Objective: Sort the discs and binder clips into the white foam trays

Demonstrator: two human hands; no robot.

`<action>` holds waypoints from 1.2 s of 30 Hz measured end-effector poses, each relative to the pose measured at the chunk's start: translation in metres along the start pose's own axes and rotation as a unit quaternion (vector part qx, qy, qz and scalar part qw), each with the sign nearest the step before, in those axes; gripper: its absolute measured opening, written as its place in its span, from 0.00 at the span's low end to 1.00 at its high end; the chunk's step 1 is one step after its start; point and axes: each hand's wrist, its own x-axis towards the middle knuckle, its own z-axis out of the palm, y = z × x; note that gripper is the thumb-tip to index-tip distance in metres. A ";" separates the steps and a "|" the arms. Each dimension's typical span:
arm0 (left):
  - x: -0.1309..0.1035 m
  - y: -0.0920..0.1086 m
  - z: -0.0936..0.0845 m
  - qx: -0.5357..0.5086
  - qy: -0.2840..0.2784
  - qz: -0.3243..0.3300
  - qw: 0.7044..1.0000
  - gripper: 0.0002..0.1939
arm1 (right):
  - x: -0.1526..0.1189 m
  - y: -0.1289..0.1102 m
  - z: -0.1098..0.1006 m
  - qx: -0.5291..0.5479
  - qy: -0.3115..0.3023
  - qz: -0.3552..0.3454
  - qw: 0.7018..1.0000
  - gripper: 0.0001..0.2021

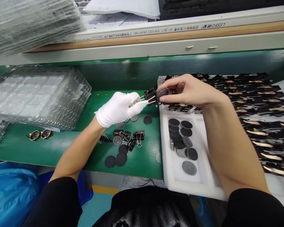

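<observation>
Black shirt nearest us, below the table's front edge. Our gloved left hand squeezes the wire handles of one clip; our bare right hand pinches a dark disc close beside it, above where table meets white tray. Whether the clip bites, we cannot tell; this pair seems unfinished. Loose clips and loose discs lie about; rows of black pieces fill the right. Open room: green between loose discs and tray rim.
</observation>
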 end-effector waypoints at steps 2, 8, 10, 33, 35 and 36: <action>-0.001 0.001 0.007 0.004 -0.030 0.018 0.999 0.25 | -0.004 -0.005 -0.005 -0.064 -0.038 -0.018 0.997 0.14; -0.001 0.003 0.024 0.020 -0.033 0.053 0.998 0.28 | -0.009 -0.014 -0.009 -0.180 -0.073 -0.028 0.981 0.13; -0.001 0.002 0.025 0.022 -0.032 0.053 0.998 0.27 | -0.009 -0.013 -0.009 -0.179 -0.081 -0.040 0.980 0.12; 0.000 0.016 -0.010 -0.340 0.023 -0.137 0.930 0.22 | -0.023 -0.053 0.003 -0.252 0.013 -0.108 0.961 0.39; -0.003 0.021 -0.006 -0.317 0.002 -0.121 0.941 0.22 | -0.027 -0.054 0.009 -0.229 -0.005 -0.072 0.971 0.29; -0.004 0.023 -0.005 -0.305 -0.020 -0.105 0.946 0.22 | -0.030 -0.055 0.010 -0.225 -0.011 -0.057 0.973 0.25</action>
